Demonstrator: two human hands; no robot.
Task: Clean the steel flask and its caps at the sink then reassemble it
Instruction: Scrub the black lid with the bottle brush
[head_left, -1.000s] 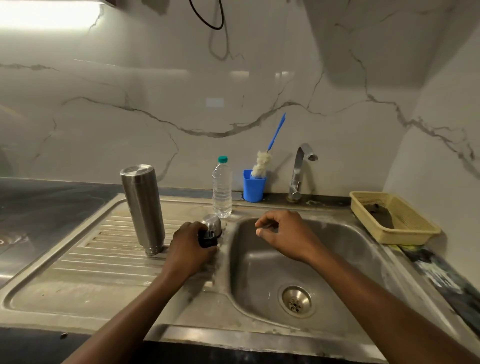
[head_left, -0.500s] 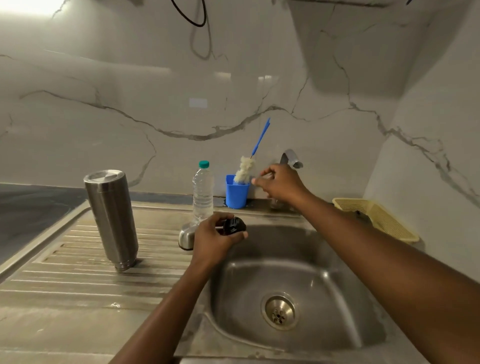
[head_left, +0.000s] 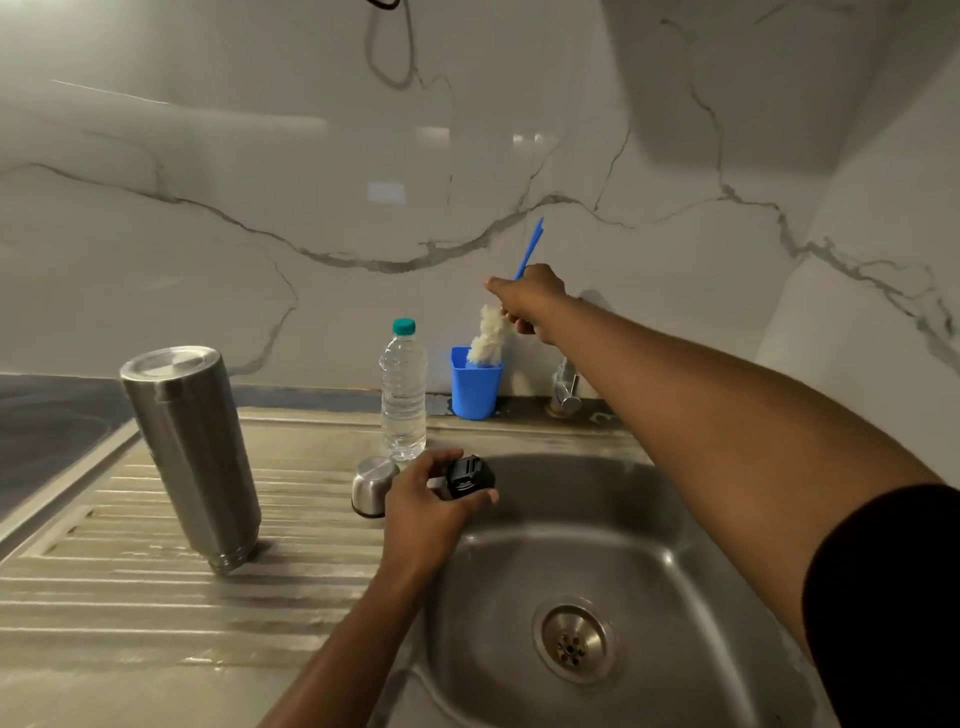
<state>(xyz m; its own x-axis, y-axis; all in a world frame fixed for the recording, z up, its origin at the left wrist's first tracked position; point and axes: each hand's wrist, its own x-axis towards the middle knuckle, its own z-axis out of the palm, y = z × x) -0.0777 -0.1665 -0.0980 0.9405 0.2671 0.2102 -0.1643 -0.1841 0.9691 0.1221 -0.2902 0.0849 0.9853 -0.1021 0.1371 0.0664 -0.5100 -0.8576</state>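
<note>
Stainless steel sink unit (head_left: 670, 551) with ribbed draining board, below a white veined marble wall. Left hand (head_left: 426, 506): at the basin's near-left rim, fingers curled around a black plastic inner cap (head_left: 470, 477). Small domed steel outer cap (head_left: 373, 486): rim-down on the board, just left of that hand. Tall cylindrical steel flask (head_left: 191, 452): standing inverted on the board, further left. Clear plastic water bottle, teal lid (head_left: 403, 392): behind the caps. Blue plastic cup (head_left: 475, 384): against the wall. Right hand (head_left: 530, 299): closed on a blue-handled white bottle brush (head_left: 488, 338), bristles in the cup.
</note>
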